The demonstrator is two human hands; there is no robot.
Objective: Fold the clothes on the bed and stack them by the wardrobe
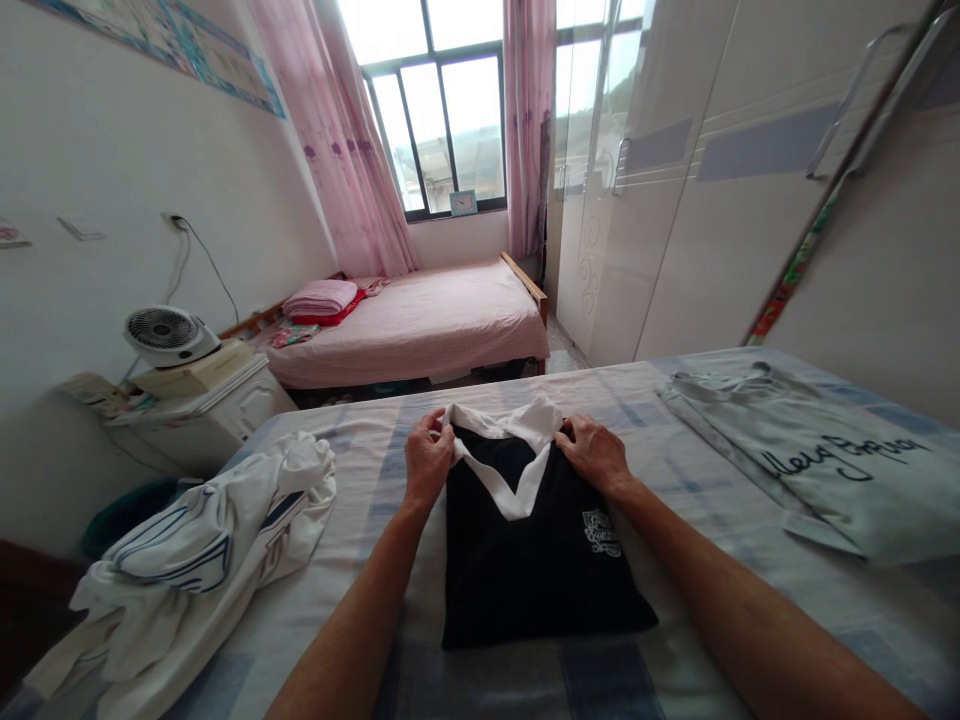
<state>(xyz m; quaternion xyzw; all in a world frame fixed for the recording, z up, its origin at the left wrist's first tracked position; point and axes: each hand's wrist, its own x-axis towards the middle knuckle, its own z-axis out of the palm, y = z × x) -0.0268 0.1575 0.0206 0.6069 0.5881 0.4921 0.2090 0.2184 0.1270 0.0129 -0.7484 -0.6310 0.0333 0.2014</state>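
A black shirt with a white V-shaped collar lies folded into a rough rectangle on the bed in front of me. A white printed emblem shows on its right side. My left hand pinches the shirt at the collar's left shoulder. At the opposite shoulder, my right hand grips the black cloth beside the collar, its fingertips partly tucked out of sight. The collar's back edge stands slightly raised between both hands.
A crumpled white garment with dark stripes lies on the left. On the right rests a folded pale grey-green garment with black lettering. Beyond are a pink-covered bed, a small fan on a cabinet, and a tall wardrobe.
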